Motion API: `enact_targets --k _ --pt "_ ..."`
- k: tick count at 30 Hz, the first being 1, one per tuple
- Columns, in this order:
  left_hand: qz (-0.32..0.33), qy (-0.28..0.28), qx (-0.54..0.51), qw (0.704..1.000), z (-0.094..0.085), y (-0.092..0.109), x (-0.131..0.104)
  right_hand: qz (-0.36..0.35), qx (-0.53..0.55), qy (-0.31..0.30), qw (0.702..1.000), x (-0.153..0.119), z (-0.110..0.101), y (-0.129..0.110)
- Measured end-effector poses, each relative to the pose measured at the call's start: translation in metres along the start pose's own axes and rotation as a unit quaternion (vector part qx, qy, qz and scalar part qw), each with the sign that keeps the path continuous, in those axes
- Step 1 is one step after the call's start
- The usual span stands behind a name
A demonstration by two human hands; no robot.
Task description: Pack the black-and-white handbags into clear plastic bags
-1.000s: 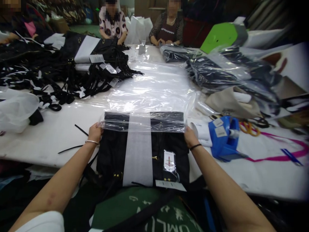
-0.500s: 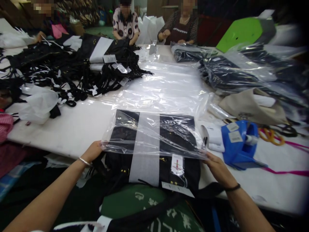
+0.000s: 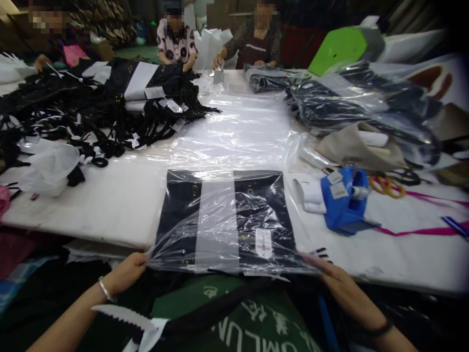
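Plastic edge (image 3: 220, 271): left grip (image 3: 127, 272), right grip (image 3: 335, 279).

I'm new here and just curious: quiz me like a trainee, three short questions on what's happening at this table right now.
1. True or false: the left hand and right hand hold the near edge of the clear bag.
2. The blue tape dispenser is: A) left of the clear bag; B) right of it; C) inside it.
3. Fill in the colour: the broad strip over the black item is ____.

Key: 1 true; 2 B; 3 white.
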State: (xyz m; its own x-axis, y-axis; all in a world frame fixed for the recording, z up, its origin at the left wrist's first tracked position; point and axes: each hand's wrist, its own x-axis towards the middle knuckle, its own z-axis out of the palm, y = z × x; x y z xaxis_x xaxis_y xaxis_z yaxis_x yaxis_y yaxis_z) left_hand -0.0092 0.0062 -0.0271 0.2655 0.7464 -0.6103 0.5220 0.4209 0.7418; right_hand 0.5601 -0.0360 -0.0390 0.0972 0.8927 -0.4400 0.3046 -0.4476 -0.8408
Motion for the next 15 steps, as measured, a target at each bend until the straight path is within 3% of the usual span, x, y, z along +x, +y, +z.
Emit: enact_targets --k 3,8,12,15 --pt "0.0 0.036 -0.045 0.998 0.011 -0.015 0.01 0.008 -0.009 0.016 1.0 0.001 0.006 -0.002" --pt "-0.037 0.093 -0.173 0.98 0.039 -0.052 0.02 0.066 0.048 -0.031 0.996 -0.002 0.014 0.005" --pt "-0.047 0.088 -0.093 0.991 0.05 -0.072 0.001 0.048 0.015 -0.028 0.998 -0.031 0.018 0.027" --pt "-0.043 0.108 -0.029 0.993 0.055 -0.077 -0.011 0.036 -0.013 -0.001 0.999 -0.06 0.034 0.047"
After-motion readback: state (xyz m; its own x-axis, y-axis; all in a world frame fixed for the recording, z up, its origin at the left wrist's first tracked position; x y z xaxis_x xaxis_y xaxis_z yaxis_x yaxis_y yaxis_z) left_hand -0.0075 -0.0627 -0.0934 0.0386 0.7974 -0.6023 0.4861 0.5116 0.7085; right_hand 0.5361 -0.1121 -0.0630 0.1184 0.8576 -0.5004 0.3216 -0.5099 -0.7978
